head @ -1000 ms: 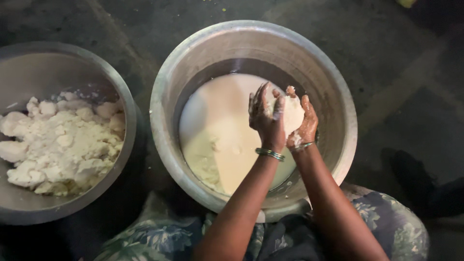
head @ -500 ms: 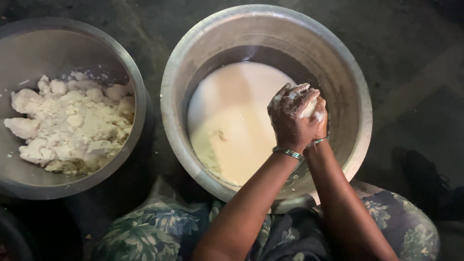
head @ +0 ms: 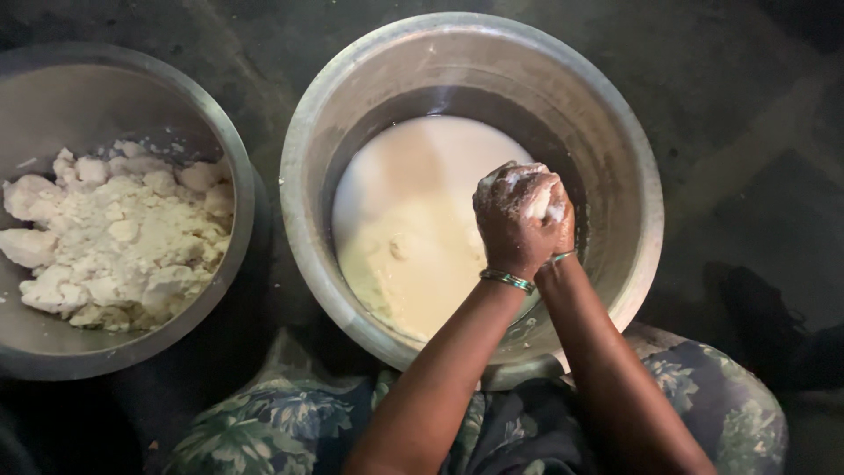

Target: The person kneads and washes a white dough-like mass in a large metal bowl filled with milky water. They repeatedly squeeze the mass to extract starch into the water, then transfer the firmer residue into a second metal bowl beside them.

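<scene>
Both my hands are clasped together above a large metal pot (head: 615, 132) that holds milky white liquid (head: 413, 202) with pale mash under it. My left hand (head: 510, 224) wraps over my right hand (head: 560, 220), and white pulp (head: 538, 200) shows squeezed between the fingers. Each wrist wears a thin bangle. White paste coats both hands.
A second metal bowl (head: 224, 149) at the left holds a heap of crumbly white lumps (head: 119, 233). My lap in floral fabric (head: 264, 431) lies below the pot. The floor around is dark and bare concrete.
My hands, held open side by side a second ago, have closed tightly together around the white pulp. The view has shifted slightly, so the pot sits lower.
</scene>
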The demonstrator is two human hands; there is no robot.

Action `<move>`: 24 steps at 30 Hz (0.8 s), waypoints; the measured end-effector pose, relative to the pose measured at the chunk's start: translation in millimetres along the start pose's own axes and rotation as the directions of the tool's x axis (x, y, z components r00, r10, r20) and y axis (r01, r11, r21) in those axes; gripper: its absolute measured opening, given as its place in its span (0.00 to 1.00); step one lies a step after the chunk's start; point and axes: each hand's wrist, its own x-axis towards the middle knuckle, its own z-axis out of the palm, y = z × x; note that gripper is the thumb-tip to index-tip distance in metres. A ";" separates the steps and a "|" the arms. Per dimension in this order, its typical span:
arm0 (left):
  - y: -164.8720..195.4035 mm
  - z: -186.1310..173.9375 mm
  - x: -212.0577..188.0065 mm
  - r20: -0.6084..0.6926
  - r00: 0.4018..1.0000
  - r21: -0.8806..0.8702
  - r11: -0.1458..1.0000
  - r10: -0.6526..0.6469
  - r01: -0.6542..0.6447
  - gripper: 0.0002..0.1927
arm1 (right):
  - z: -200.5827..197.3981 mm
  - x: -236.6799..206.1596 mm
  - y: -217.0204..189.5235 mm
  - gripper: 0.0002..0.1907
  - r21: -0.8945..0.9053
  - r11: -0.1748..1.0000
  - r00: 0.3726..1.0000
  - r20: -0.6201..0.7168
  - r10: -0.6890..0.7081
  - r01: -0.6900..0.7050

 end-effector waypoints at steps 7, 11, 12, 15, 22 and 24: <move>-9.2 3.5 -6.8 -0.020 1.000 0.001 1.000 -0.004 0.005 0.12 | 4.5 1.9 4.6 0.13 -0.119 0.991 0.996 -0.067 -0.066 0.058; -12.7 5.4 -8.0 -0.013 1.000 0.003 1.000 0.000 0.000 0.12 | -0.8 5.8 5.5 0.12 -0.172 0.980 0.992 -0.063 -0.107 0.095; -13.3 5.8 -8.1 -0.008 1.000 0.004 1.000 0.004 -0.004 0.11 | -2.0 6.9 5.7 0.12 -0.176 0.980 0.991 -0.071 -0.111 0.097; -14.0 6.3 -8.6 -0.006 1.000 -0.010 1.000 0.009 -0.009 0.10 | -3.4 7.9 6.0 0.12 -0.214 0.970 0.989 -0.067 -0.131 0.114; -12.9 6.1 -7.5 -0.002 1.000 0.003 1.000 0.018 -0.018 0.11 | -1.9 8.3 5.6 0.13 -0.244 0.961 0.988 -0.053 -0.143 0.126; -12.0 5.8 -7.6 0.001 1.000 0.000 1.000 0.001 -0.001 0.11 | -0.9 8.6 5.6 0.13 -0.204 0.972 0.990 -0.058 -0.128 0.114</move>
